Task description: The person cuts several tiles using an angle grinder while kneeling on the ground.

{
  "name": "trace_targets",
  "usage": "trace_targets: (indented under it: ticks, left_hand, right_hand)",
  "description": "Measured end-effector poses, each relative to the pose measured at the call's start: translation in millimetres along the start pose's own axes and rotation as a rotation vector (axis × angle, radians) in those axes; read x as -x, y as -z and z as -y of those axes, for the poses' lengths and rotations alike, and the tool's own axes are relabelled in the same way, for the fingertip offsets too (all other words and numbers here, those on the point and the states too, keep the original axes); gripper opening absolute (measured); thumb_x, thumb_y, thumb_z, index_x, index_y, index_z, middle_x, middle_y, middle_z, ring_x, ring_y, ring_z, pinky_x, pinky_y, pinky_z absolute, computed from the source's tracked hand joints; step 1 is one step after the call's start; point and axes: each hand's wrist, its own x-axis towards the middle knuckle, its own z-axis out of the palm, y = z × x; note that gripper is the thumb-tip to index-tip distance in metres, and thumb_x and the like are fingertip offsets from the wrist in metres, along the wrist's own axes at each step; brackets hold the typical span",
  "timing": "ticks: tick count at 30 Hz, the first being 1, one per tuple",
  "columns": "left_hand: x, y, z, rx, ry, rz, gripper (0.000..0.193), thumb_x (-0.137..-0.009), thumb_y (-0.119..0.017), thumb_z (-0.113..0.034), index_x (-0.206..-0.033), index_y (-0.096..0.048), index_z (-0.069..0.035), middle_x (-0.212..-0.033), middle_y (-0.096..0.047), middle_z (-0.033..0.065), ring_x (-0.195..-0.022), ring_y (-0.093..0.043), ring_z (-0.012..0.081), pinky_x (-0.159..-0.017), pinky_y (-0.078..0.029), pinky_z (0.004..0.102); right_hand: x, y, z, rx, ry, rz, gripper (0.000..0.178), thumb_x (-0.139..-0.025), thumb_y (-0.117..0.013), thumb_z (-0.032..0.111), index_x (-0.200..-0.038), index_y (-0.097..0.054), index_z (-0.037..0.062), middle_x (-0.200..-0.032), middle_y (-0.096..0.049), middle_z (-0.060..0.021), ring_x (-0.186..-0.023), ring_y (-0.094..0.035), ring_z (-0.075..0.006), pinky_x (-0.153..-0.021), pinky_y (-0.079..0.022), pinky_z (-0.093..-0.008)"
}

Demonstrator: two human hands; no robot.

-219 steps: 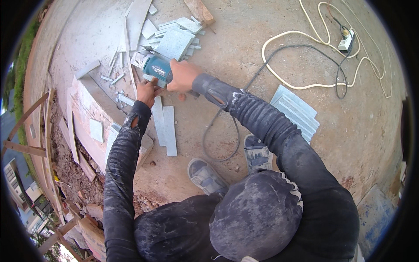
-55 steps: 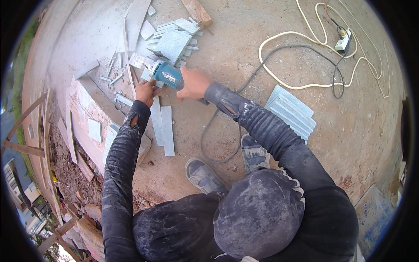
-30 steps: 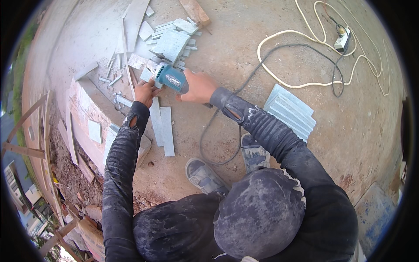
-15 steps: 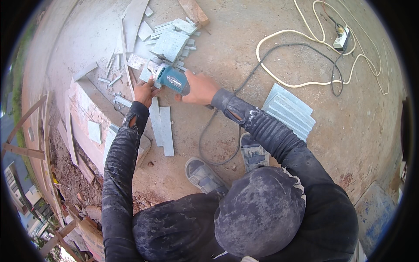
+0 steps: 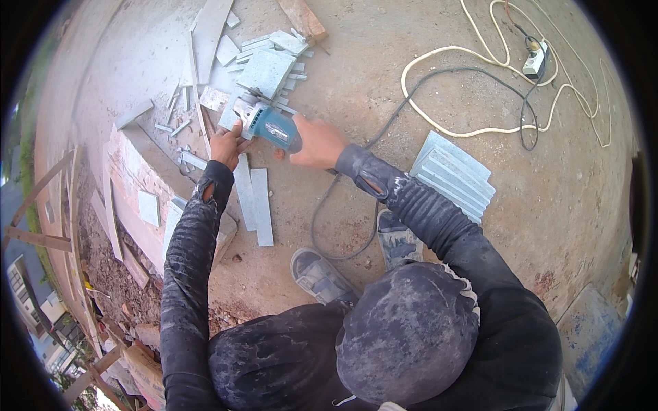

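Grips teal angle grinder in R hand, clamped round rear of body. Points disc up-L, right by stacked pale-grn tile pile. Has L hand at grinder head, nr R hand but apart, by small pale tile; can't tell if pinched or just touched. Can't tell disc contact either.

Pretty boxed in on far side: has tile pile w/ loose strips just past disc, thick timber plank beyond that, thin wood strip just L of L hand, small shards further L. Has 2 long tile strips flat on ground btwn L sleeve & sandals, plus reddish stone btwn hands.

Further L: pale block w/ sq. tile on it, then rubble & wood rails.

Trails dark cord in loop nr sandals, under R forearm, out toward power strip, upper R, amid coiled cream cable. Has fanned strip stack just beyond R sleeve.
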Motion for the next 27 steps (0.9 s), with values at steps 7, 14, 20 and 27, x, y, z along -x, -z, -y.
trace_targets:
  ticks: [7,14,20,27]
  left_hand:
    - [1,-2,-2,0.014,0.003,0.011,0.034,-0.096,-0.061,-0.017,-0.115,-0.05,0.009,-0.105,-0.065,0.0147,-0.086,-0.069,0.0252,-0.072,-0.061,0.0328]
    - [-3,0,-1,-0.001,-0.03,0.05,0.034,-0.096,-0.061,-0.017,-0.116,-0.05,0.009,-0.105,-0.065,0.015,-0.086,-0.069,0.0253,-0.074,-0.061,0.0342]
    - [0,2,1,0.019,-0.007,0.041,0.034,-0.096,-0.062,-0.016,-0.117,-0.05,0.008,-0.105,-0.065,0.0138,-0.086,-0.069,0.0247,-0.073,-0.061,0.0339]
    - [-1,-8,-1,0.034,0.014,0.081,0.033,-0.095,-0.063,-0.017,-0.116,-0.05,0.005,-0.107,-0.064,0.0122,-0.091,-0.068,0.0239,-0.078,-0.059,0.035]
  right_hand:
    - [2,0,-3,-0.006,0.028,-0.019,0.065,-0.073,-0.075,0.042,-0.11,-0.047,-0.0043,-0.086,-0.067,-0.0258,-0.081,-0.068,-0.0415,-0.072,-0.055,-0.0473]
    - [8,-5,-8,-0.072,-0.012,-0.018,0.06,-0.071,-0.071,0.029,-0.115,-0.045,-0.0016,-0.088,-0.066,-0.0269,-0.084,-0.065,-0.0453,-0.075,-0.053,-0.0498]
    - [17,-2,0,-0.095,-0.037,-0.019,0.059,-0.069,-0.07,0.027,-0.113,-0.047,-0.0051,-0.089,-0.067,-0.0264,-0.084,-0.066,-0.0434,-0.076,-0.053,-0.0484]
    - [28,3,-12,-0.14,-0.058,-0.025,0.062,-0.071,-0.07,0.029,-0.119,-0.046,-0.0011,-0.095,-0.065,-0.0271,-0.091,-0.063,-0.0448,-0.079,-0.05,-0.0489]
